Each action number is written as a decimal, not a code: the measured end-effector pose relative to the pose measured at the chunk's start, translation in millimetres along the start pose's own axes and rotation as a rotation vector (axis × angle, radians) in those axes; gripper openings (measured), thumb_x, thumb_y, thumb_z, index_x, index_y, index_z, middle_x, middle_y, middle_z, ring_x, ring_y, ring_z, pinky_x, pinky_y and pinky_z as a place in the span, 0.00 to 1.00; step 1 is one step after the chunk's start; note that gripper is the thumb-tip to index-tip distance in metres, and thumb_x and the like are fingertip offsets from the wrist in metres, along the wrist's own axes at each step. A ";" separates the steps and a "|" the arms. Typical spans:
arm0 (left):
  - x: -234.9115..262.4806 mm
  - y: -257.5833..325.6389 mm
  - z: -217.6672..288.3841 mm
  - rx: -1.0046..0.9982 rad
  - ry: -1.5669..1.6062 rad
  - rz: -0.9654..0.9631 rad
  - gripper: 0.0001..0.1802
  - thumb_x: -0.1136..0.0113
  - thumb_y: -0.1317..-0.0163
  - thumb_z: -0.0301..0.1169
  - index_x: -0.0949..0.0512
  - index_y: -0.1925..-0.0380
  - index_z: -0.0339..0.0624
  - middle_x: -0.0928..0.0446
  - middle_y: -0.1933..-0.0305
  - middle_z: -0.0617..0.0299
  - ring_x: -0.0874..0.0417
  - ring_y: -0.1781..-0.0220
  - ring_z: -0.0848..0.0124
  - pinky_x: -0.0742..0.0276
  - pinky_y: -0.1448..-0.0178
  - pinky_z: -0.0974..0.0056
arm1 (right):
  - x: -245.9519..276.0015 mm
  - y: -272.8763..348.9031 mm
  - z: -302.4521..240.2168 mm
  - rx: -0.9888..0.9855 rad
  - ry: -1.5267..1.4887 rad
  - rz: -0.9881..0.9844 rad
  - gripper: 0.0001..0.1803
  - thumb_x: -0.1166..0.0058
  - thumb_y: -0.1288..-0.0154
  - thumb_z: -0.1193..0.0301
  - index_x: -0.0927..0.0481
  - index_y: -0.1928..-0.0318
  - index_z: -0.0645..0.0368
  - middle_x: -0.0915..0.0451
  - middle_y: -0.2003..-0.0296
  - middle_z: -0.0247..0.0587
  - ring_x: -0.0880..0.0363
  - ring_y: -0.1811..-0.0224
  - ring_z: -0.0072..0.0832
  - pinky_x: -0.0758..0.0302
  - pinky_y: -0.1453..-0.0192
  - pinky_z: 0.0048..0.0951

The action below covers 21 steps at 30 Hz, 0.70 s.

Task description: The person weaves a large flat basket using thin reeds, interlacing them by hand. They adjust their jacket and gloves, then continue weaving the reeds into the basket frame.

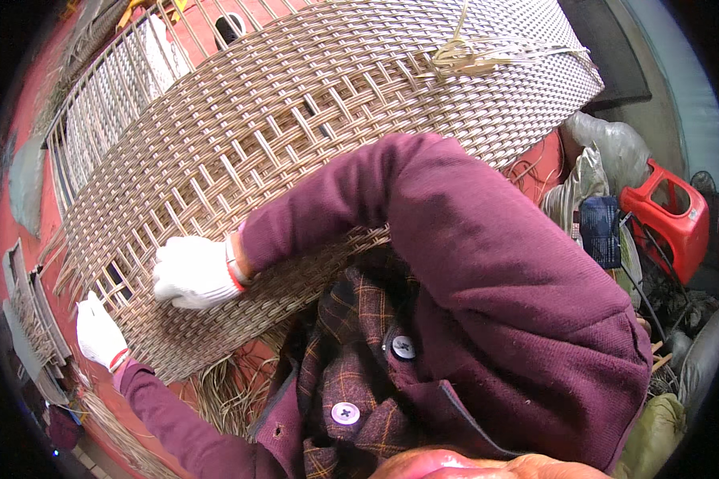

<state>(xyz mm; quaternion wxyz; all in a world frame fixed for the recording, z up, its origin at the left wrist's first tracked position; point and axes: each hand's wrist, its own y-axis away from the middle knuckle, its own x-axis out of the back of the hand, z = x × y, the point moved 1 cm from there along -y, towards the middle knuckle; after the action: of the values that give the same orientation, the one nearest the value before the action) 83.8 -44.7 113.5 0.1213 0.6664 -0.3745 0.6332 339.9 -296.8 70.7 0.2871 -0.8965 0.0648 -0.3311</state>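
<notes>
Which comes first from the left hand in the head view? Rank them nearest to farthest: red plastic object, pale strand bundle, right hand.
1. Right hand: gloved, just right of the left hand.
2. Pale strand bundle: on the woven panel, upper right.
3. Red plastic object: far right, beyond the panel.

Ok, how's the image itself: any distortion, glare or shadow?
Head view: corners black; woven panel looks bowed, perhaps partly from the lens; right glove and left glove very bright, near washed out; shadow on the weave just below the right glove.
</notes>
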 end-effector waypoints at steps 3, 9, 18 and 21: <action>-14.8 -2.8 -11.9 0.117 -0.050 -0.055 0.25 0.49 0.19 0.53 0.14 0.57 0.45 0.14 0.58 0.48 0.15 0.60 0.45 0.22 0.56 0.47 | 50.7 33.6 -5.7 0.031 -0.013 0.034 0.09 0.36 0.40 0.63 0.12 0.65 0.54 0.14 0.69 0.44 0.13 0.61 0.49 0.18 0.56 0.52; -100.2 16.3 -23.3 0.013 -0.544 -0.190 0.25 0.49 0.19 0.50 0.15 0.54 0.40 0.12 0.59 0.51 0.12 0.56 0.51 0.18 0.51 0.50 | 179.8 122.5 1.4 -0.050 0.216 0.160 0.06 0.39 0.35 0.67 0.18 0.64 0.55 0.18 0.70 0.43 0.16 0.64 0.49 0.20 0.58 0.50; -119.8 28.7 -41.4 0.304 0.033 -0.090 0.24 0.50 0.17 0.48 0.16 0.53 0.36 0.12 0.50 0.48 0.12 0.50 0.51 0.19 0.44 0.54 | 361.9 264.0 -3.7 -0.432 1.205 -0.014 0.18 0.32 0.38 0.74 0.12 0.46 0.52 0.14 0.54 0.35 0.16 0.51 0.37 0.20 0.46 0.40; -125.4 25.5 -46.2 0.293 0.001 -0.118 0.24 0.51 0.16 0.47 0.17 0.51 0.36 0.12 0.50 0.47 0.12 0.49 0.51 0.19 0.44 0.53 | 367.1 285.9 1.8 -0.492 1.213 -0.112 0.18 0.33 0.38 0.73 0.13 0.46 0.51 0.15 0.54 0.34 0.16 0.50 0.38 0.19 0.46 0.41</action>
<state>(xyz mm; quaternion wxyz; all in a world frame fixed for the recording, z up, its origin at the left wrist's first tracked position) 42.7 10.4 -3.9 0.0601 0.6974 -0.2385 0.6732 645.7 -644.7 114.5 -0.0314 -0.5924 0.2420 -0.7678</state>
